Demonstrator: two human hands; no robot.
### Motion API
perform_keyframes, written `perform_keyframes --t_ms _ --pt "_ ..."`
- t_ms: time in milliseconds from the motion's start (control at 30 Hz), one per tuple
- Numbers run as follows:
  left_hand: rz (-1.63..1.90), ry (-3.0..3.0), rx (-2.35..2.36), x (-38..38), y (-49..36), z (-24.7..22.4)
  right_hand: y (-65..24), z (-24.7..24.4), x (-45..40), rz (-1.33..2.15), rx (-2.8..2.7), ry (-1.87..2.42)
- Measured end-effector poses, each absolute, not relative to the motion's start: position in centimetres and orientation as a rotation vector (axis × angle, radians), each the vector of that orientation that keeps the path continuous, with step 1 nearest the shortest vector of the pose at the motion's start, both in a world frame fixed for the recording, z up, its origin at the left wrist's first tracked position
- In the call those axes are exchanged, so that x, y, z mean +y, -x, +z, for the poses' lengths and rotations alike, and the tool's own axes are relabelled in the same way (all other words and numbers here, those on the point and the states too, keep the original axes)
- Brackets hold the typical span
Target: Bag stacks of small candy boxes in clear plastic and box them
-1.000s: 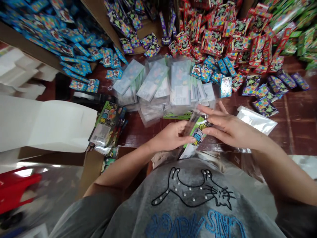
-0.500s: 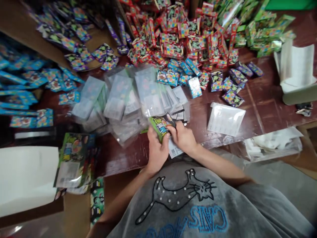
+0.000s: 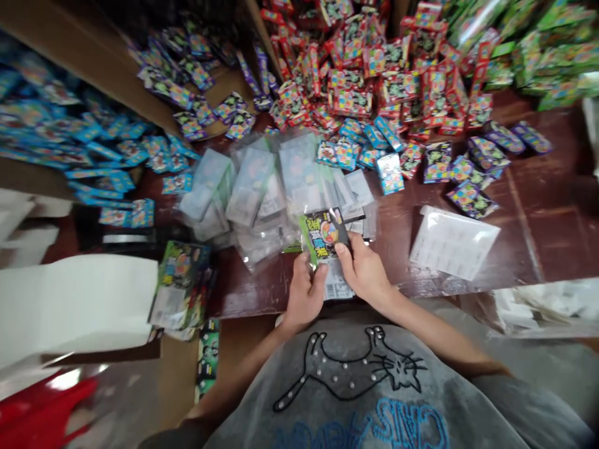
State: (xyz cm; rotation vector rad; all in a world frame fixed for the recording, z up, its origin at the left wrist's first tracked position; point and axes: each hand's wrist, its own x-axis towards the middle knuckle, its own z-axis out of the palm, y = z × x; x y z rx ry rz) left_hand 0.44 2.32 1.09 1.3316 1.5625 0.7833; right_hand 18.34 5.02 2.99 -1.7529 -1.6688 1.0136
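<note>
A black and green printed packet [image 3: 324, 232] is between my two hands, over the table's front edge. My left hand [image 3: 305, 292] pinches its lower left edge with thumb and fingers. At the packet's right side, my right hand [image 3: 369, 269] grips it, thumb on the front. Below it shows a white printed part with a barcode [image 3: 337, 284]; whether the two are joined I cannot tell. Just beyond lie clear plastic bags [image 3: 255, 187] with pale cards inside, overlapping one another.
Small red boxes [image 3: 349, 84] heap at the back, with blue boxes [image 3: 112, 149] at left, purple boxes [image 3: 477, 159] and green packs [image 3: 556, 56] at right. A sticker sheet [image 3: 453, 243] lies right of my hands. Stacked printed packets [image 3: 178, 284] stand left beside a white container [image 3: 79, 305].
The packet has turned to show more of its printed front, and my right fingers have shifted along its right side. The whole view has swung to the left.
</note>
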Motion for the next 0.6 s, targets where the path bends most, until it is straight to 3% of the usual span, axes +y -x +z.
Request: perform_keyframes --t_ms 167,400,600 --pt "0.960 -1.444 1.739 3.3 -0.9 1.5 -17.6 1.9 3.7 1.009 -1.628 1.670" --pt "0.673 -1.504 1.527 3.0 0.4 2.9 -18.4 2.3 5.2 1.164 -1.364 1.484" --pt "0.557 -1.468 1.405 2.4 0.8 2.7 -18.6 2.9 5.9 1.178 -1.545 1.723"
